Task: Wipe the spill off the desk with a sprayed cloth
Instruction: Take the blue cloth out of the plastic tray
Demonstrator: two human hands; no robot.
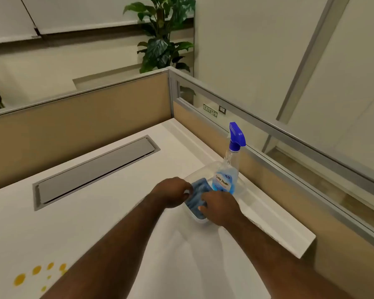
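Observation:
A folded blue cloth (198,195) lies in a clear plastic tray (200,220) at the right side of the white desk (108,212). My left hand (173,192) grips the cloth's left edge. My right hand (219,209) grips its near right end. Both hands rest over the tray. A clear spray bottle (227,175) with blue liquid and a blue trigger head stands upright in the far end of the same tray, just beyond my right hand. Yellow-orange spill drops (36,275) dot the desk at the bottom left, well away from both hands.
A grey cable-hatch cover (95,171) is set into the desk at the centre left. Tan partition panels (78,126) with metal rails wall the desk at the back and right. A raised white ledge (266,214) runs along the right edge. Potted plants (160,39) stand behind the partition.

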